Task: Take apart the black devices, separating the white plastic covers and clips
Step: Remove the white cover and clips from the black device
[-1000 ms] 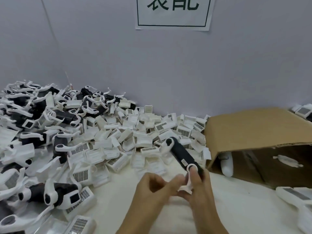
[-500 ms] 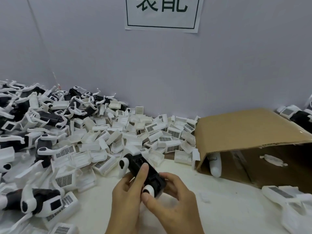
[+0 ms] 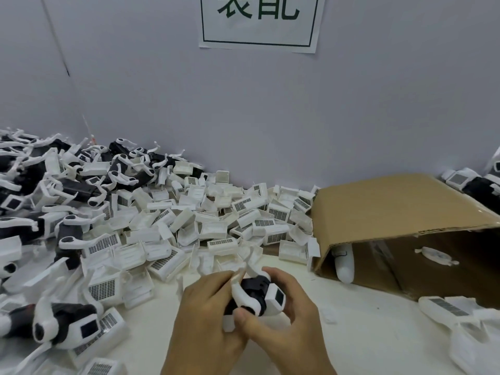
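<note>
Both hands are gripping one black device (image 3: 253, 289) just above the white worktop (image 3: 365, 334), near the cardboard box (image 3: 392, 212): the left hand (image 3: 205, 312) is curling round its white clip (image 3: 243, 296), the right hand (image 3: 281, 320) is clasping its white cover (image 3: 276, 296). The box is lying on its side, holding two white parts; its right end is being cut off. Loose covers (image 3: 216, 228) are piling up left of the box.

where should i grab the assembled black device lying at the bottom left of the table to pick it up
Grip the black device across its dark middle body, coming down from above. It lies roughly flat with that section facing up and exposed. The white clip and the white cover sit at either side of it, parts that probably detach, so avoid lifting by them.
</note>
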`<state>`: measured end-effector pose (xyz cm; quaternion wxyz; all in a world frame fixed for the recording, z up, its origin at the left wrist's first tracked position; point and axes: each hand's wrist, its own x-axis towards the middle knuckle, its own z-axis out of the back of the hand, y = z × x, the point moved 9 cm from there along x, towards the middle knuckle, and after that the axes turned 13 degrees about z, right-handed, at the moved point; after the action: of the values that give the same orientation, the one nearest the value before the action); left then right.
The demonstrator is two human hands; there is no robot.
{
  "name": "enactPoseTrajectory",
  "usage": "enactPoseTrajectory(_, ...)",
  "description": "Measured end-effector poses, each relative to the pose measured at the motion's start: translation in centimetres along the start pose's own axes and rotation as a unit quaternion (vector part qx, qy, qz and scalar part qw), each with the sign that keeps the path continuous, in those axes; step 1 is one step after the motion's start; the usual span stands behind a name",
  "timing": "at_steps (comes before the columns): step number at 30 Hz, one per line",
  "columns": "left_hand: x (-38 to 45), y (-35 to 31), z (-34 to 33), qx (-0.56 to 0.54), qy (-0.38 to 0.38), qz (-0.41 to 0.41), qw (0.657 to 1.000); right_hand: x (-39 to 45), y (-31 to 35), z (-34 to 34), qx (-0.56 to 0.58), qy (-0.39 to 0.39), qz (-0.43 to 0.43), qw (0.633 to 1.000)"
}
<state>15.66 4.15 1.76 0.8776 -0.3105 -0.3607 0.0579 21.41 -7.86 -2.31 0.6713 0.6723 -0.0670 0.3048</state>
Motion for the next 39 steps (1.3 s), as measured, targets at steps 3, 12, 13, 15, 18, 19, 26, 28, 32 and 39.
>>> enactPoseTrajectory(3, -0.3, -0.6, 0.1, 0.036, -0.036, -0.033, 0.998, 0.5, 0.5, 0.2, 0.000, -0.011, 0.013, 1.000)
enactPoseTrajectory(12, -0.6, -1.2, -0.4, 0.107, -0.073, -0.040, 0.991, 0.2, -0.8, 2.7, -0.001, -0.158, -0.039, 0.987)
enactPoseTrajectory(13, -0.8, -1.5, -0.1, 0.074, -0.083, -0.046, 0.993, 0.4, -0.7, 2.8, 0.023, -0.163, -0.029, 0.986)
enactPoseTrajectory(15, -0.8, -0.6, 1.5, -0.084, -0.101, 0.042, 0.991, 0.7, -0.3, 2.6, 0.089, -0.162, -0.004, 0.983)
enactPoseTrajectory(18, -0.8, 2.8, 0.4, -0.457, -0.037, 0.321, 0.829, 0.6, 1.5, 1.7, 0.034, -0.106, 0.075, 0.991)
enactPoseTrajectory(19, -1.2, 3.4, -1.4, -0.569, 0.014, 0.392, 0.722, 0.4, 2.5, 1.0, -0.005, -0.070, 0.116, 0.991)
enactPoseTrajectory(26, -2.4, 2.1, -4.0, -0.769, 0.127, 0.459, 0.426, -0.6, 4.9, -1.7, -0.119, 0.031, 0.239, 0.963)
enactPoseTrajectory(28, -2.6, 2.0, -4.2, -0.766, 0.144, 0.460, 0.425, -0.5, 4.6, -1.6, -0.118, 0.028, 0.226, 0.966)
enactPoseTrajectory(32, -2.5, 1.7, -4.4, -0.774, 0.160, 0.445, 0.421, -0.4, 4.1, -1.5, -0.104, 0.019, 0.204, 0.973)
enactPoseTrajectory(39, -2.7, 1.8, -4.8, -0.773, 0.171, 0.450, 0.414, -0.4, 4.0, -1.9, -0.095, 0.026, 0.206, 0.974)
